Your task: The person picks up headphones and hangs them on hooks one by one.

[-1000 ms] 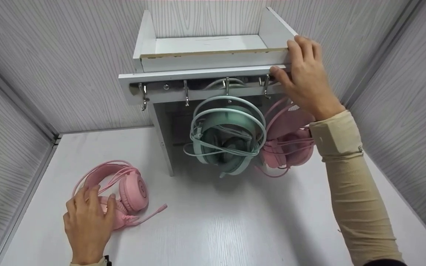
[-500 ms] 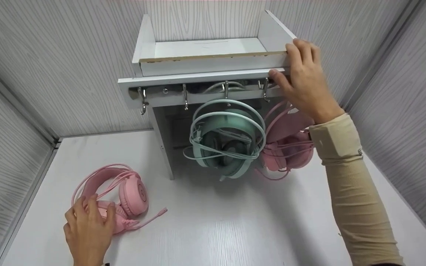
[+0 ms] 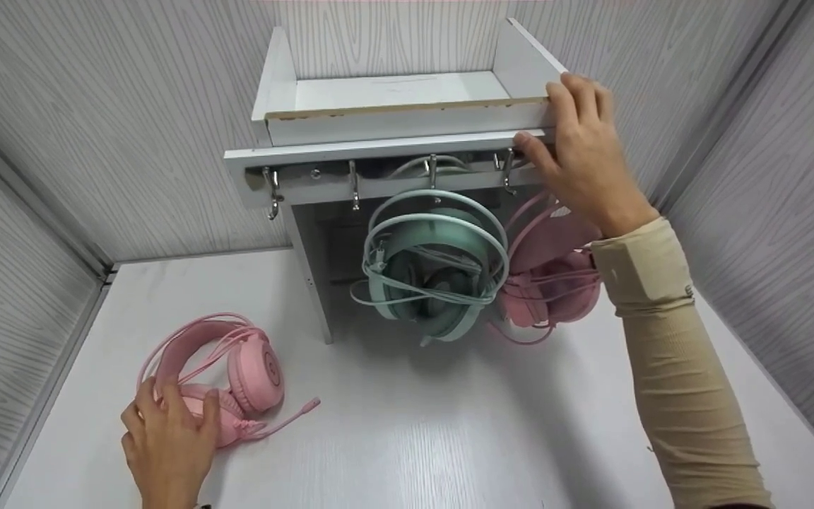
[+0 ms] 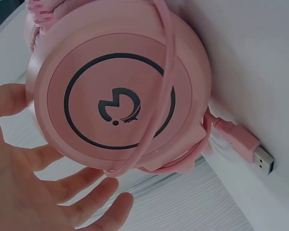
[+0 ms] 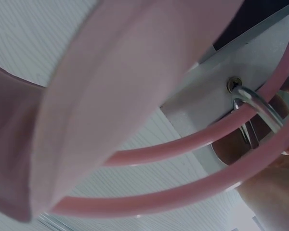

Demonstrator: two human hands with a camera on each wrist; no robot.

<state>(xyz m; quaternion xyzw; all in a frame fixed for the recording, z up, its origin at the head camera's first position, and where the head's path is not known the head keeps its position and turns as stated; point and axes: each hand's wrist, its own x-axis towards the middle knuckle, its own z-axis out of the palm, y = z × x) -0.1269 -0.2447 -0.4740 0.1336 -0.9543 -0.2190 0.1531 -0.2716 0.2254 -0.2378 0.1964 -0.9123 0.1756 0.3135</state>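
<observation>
A pink headset (image 3: 258, 371) with a boom microphone lies on the white tabletop at the left in the head view. My left hand (image 3: 170, 442) is at its near ear cup, thumb and fingers spread along the edge. The left wrist view shows that ear cup (image 4: 120, 101) close up, with loosely spread fingers. My right hand (image 3: 591, 152) grips the right end of a white shelf (image 3: 393, 145), fingers over the top and thumb on the hook board. Below that hand hangs a second pink headset (image 3: 569, 290), partly hidden by the wrist. Its bands pass over a metal hook (image 5: 262, 108) in the right wrist view.
A mint-green headset (image 3: 435, 226) hangs from the shelf's middle. Two hooks to its left, including the end hook (image 3: 273, 194), bear nothing. A pink USB plug (image 4: 245, 144) sticks out beside the left ear cup. Wood-patterned walls enclose the white tabletop (image 3: 407, 438).
The head view has shifted slightly, so the shelf and headsets sit a little lower. My left hand has drawn slightly back toward me along the ear cup. My right hand keeps its hold on the shelf.
</observation>
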